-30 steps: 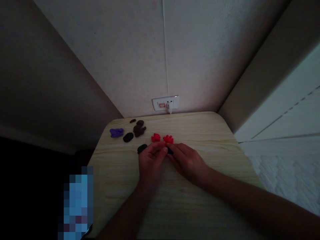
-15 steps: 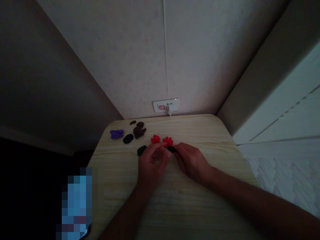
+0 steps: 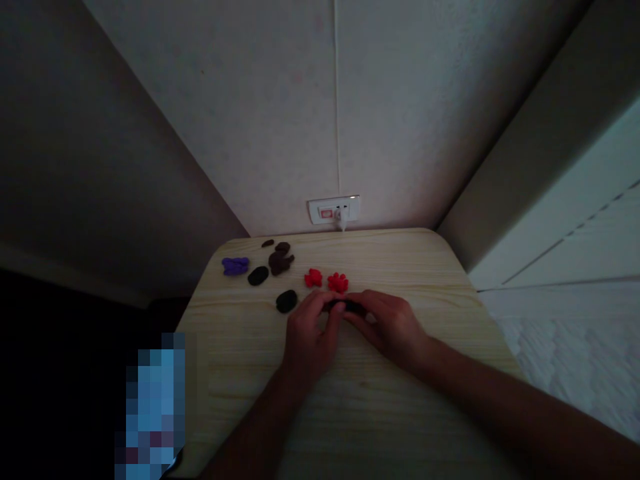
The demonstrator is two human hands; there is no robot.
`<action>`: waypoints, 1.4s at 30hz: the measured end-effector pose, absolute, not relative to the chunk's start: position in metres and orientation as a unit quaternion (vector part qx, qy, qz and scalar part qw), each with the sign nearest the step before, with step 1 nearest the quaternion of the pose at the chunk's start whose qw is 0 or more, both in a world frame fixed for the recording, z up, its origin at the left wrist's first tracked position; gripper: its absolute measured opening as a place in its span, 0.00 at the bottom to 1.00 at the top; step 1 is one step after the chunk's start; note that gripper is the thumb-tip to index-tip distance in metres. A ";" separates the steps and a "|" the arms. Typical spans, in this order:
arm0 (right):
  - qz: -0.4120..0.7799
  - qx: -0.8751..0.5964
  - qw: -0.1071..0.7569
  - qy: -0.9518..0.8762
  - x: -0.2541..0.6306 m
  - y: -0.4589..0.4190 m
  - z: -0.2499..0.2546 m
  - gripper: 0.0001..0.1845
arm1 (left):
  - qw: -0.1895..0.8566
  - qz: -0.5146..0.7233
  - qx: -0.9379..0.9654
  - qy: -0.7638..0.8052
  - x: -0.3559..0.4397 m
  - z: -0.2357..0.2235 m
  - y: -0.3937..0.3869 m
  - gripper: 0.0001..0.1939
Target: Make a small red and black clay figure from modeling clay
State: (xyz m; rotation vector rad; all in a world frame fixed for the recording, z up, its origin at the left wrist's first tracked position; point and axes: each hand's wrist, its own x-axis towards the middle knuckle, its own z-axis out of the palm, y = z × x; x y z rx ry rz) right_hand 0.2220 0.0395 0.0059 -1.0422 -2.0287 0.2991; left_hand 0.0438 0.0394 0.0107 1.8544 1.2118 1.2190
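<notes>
Between my two hands is a dark piece of what looks like modelling clay (image 3: 353, 307), partly hidden by fingers. My left hand (image 3: 311, 337) pinches its left end between thumb and fingers. On the other end, my right hand (image 3: 395, 327) is closed with bent fingers. Just beyond the fingertips lie a red knobbly clay piece (image 3: 338, 282) and a second red piece (image 3: 313, 277) to its left. A flat black oval piece (image 3: 287, 301) rests beside my left hand.
Farther left on the wooden table (image 3: 400, 260) are another black oval (image 3: 258, 275), a purple lump (image 3: 235, 266) and several brown pieces (image 3: 280, 262). A wall socket (image 3: 334, 210) with a plug sits behind the table. A blurred-out bright patch (image 3: 155, 400) is at lower left.
My left fingers have come together with the right ones and now pinch the dark clay piece. The black oval beside my left hand shows more fully. The view has shifted slightly.
</notes>
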 end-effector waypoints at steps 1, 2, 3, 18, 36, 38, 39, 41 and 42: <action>0.119 -0.414 0.421 -0.799 0.222 0.039 0.006 0.12 | 0.314 0.461 0.690 0.461 0.044 0.011 0.039 0.07; 0.121 -0.410 0.432 -0.794 0.221 0.038 0.007 0.11 | 0.333 0.463 0.677 0.465 0.044 0.010 0.039 0.07; 0.124 -0.401 0.440 -0.794 0.221 0.037 0.008 0.11 | 0.357 0.465 0.662 0.467 0.044 0.010 0.039 0.07; 0.587 -0.364 0.489 -0.533 0.219 0.048 0.013 0.20 | 0.514 0.496 0.566 0.411 0.044 0.015 0.047 0.12; 0.701 -0.305 0.457 -0.455 0.214 0.047 0.012 0.21 | 0.543 0.528 0.529 0.383 0.048 0.007 0.048 0.18; 0.719 -0.295 0.447 -0.443 0.212 0.048 0.010 0.21 | 0.522 0.524 0.548 0.390 0.049 0.008 0.048 0.18; 0.720 -0.297 0.441 -0.446 0.212 0.048 0.009 0.22 | 0.505 0.525 0.560 0.395 0.049 0.009 0.048 0.16; 0.698 -0.319 0.430 -0.476 0.213 0.048 0.009 0.22 | 0.483 0.524 0.576 0.400 0.049 0.011 0.048 0.14; 0.671 -0.338 0.431 -0.500 0.215 0.048 0.009 0.23 | 0.484 0.518 0.581 0.401 0.049 0.012 0.047 0.14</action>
